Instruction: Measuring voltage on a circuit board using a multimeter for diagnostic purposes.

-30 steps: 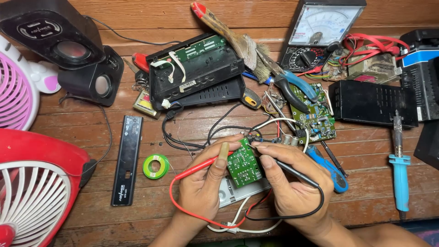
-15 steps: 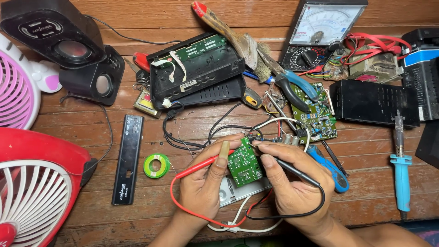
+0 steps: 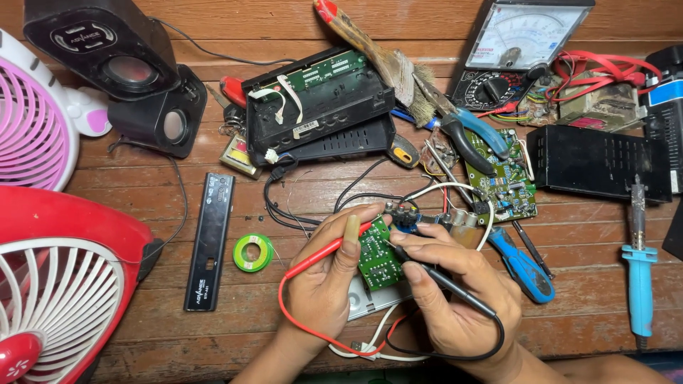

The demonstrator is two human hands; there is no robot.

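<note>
Pinching a slim red meter probe [image 3: 324,254] between thumb and fingers, the left hand [image 3: 324,284] is also steadying the edge of a small green printed circuit board [image 3: 377,252], which is being propped on edge just above the wooden plank surface [image 3: 555,334]. A black meter probe [image 3: 441,277] is being gripped pen-fashion by the right hand [image 3: 455,299], its tip being pressed toward the board's upper end, where small black components and thin wires are crowded. Both grips are closed around their probes. The board is judged to be light, stiff and fragile; it is best held by its bare edges, away from solder points and the thin leads. The probes are judged light and smooth, and likely to slip off a contact. Red and black leads [image 3: 313,331] are looping under the wrists. A roll of green tape [image 3: 252,253] is lying to the left, and blue-handled pliers [image 3: 523,263] to the right.
</note>
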